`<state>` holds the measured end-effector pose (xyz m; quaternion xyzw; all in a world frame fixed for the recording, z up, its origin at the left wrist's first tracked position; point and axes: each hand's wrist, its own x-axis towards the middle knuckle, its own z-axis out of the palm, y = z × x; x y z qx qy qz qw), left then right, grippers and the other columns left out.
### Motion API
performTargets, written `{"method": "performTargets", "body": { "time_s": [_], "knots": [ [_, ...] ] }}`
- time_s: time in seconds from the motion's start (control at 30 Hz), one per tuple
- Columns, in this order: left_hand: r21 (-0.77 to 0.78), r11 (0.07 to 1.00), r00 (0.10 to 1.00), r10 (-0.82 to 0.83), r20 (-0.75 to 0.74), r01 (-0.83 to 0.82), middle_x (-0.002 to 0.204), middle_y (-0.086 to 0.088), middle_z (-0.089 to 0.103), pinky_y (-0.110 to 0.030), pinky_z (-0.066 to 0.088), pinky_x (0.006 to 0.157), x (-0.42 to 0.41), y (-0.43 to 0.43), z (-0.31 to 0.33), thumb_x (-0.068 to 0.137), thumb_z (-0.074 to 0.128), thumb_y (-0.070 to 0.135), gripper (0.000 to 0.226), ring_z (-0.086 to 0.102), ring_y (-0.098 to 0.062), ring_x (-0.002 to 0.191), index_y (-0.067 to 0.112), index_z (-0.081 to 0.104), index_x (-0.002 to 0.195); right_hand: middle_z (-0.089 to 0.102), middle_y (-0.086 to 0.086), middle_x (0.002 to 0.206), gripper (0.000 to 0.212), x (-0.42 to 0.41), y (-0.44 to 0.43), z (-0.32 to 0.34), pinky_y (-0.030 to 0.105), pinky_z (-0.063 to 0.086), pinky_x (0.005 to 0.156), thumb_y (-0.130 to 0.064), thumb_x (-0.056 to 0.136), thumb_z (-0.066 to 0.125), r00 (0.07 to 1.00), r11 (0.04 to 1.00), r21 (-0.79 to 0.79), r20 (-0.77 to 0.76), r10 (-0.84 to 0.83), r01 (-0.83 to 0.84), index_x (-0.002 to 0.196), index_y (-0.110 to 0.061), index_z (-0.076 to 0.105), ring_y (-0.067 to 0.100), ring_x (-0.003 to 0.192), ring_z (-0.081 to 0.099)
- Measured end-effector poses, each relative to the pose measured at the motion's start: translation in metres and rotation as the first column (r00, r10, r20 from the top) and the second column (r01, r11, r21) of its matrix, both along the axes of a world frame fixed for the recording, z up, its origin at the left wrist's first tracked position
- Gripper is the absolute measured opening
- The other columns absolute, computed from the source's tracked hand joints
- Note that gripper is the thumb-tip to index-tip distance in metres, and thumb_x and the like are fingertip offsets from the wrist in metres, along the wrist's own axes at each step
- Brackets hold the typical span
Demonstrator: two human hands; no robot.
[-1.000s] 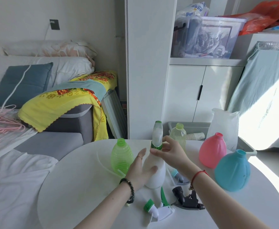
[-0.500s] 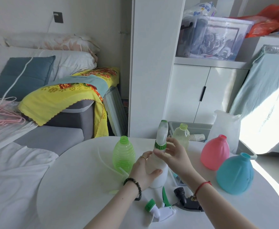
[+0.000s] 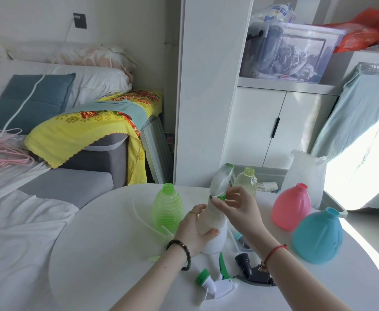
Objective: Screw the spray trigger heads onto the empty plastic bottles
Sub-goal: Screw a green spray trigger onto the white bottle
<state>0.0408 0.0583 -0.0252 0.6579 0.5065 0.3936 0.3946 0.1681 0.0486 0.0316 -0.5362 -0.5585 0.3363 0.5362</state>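
Observation:
A white bottle (image 3: 215, 240) stands on the round white table (image 3: 107, 254), tilted slightly. My left hand (image 3: 195, 230) is wrapped around its body. My right hand (image 3: 238, 206) pinches the green collar of the white spray trigger head (image 3: 221, 182) that sits on the bottle's neck. Open-necked bottles stand around: a green one (image 3: 167, 209), a pale yellow one (image 3: 245, 181), a pink one (image 3: 291, 206) and a blue one (image 3: 318, 235). Loose trigger heads lie near the table's front: a white-and-green one (image 3: 215, 283), a black one (image 3: 251, 269), and a blue one (image 3: 240, 237) partly hidden behind my right wrist.
A thin clear dip tube (image 3: 143, 217) curves across the table left of the green bottle. Behind the table stand a grey bin (image 3: 267, 173) with paper cups, a white plastic bag (image 3: 305, 176), a white cabinet (image 3: 274, 126) and a pillar. A sofa (image 3: 71, 176) lies to the left.
The white bottle and its trigger head have tilted to the right. My right hand has turned at the green collar, and my left hand has closed more firmly around the bottle's body.

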Motion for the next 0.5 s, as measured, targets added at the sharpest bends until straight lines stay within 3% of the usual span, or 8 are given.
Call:
{"method": "performTargets", "body": {
  "time_s": [0.07, 0.17, 0.3, 0.4, 0.5],
  "knots": [
    [0.003, 1.0, 1.0, 0.004, -0.003, -0.004, 0.117, -0.001, 0.06, -0.036, 0.048, 0.093, 0.0, 0.001, 0.0, 0.072, 0.073, 0.021, 0.056, 0.055, -0.018, 0.106, 0.024, 0.045, 0.12, 0.067, 0.005, 0.101, 0.03, -0.002, -0.001, 0.001, 0.036, 0.052, 0.086, -0.021, 0.078, 0.069, 0.999, 0.999, -0.036, 0.015, 0.036, -0.035, 0.105, -0.015, 0.058, 0.02, 0.094, 0.064],
    [0.006, 1.0, 1.0, 0.01, 0.002, -0.01, 0.116, -0.002, 0.06, -0.038, 0.048, 0.092, 0.002, 0.001, 0.0, 0.071, 0.073, 0.02, 0.055, 0.056, -0.02, 0.106, 0.024, 0.046, 0.119, 0.067, -0.006, 0.089, 0.011, -0.005, -0.002, 0.0, 0.027, 0.048, 0.085, -0.016, 0.085, 0.059, 0.987, 0.995, 0.018, 0.131, 0.093, -0.097, 0.093, -0.024, 0.061, 0.016, 0.091, 0.063],
    [0.022, 1.0, 1.0, 0.015, -0.023, -0.014, 0.112, 0.002, 0.061, -0.034, 0.049, 0.089, 0.001, 0.0, -0.001, 0.071, 0.073, 0.022, 0.054, 0.056, -0.017, 0.1, 0.024, 0.047, 0.118, 0.065, -0.003, 0.081, 0.015, -0.012, 0.0, 0.0, 0.022, 0.044, 0.067, -0.016, 0.078, 0.068, 0.992, 0.996, 0.038, 0.094, -0.079, 0.075, 0.081, -0.021, 0.055, 0.018, 0.082, 0.062],
    [0.038, 0.999, 0.999, 0.022, -0.042, -0.021, 0.111, 0.001, 0.062, -0.033, 0.05, 0.087, 0.001, 0.001, 0.0, 0.07, 0.073, 0.024, 0.054, 0.058, -0.018, 0.101, 0.023, 0.047, 0.117, 0.064, 0.005, 0.085, 0.025, -0.02, -0.003, 0.0, 0.024, 0.043, 0.064, -0.019, 0.074, 0.073, 0.983, 0.984, 0.008, 0.033, -0.179, 0.179, 0.071, -0.024, 0.048, 0.021, 0.083, 0.061],
    [0.039, 0.999, 0.998, 0.035, -0.053, -0.033, 0.114, -0.002, 0.06, -0.035, 0.049, 0.089, 0.002, 0.0, -0.001, 0.068, 0.074, 0.025, 0.054, 0.057, -0.02, 0.103, 0.022, 0.047, 0.115, 0.063, 0.0, 0.089, 0.018, -0.017, -0.006, 0.002, 0.024, 0.042, 0.069, -0.021, 0.078, 0.069, 0.994, 0.996, -0.018, 0.065, -0.084, 0.086, 0.089, -0.022, 0.054, 0.019, 0.087, 0.06]
  ]
}}
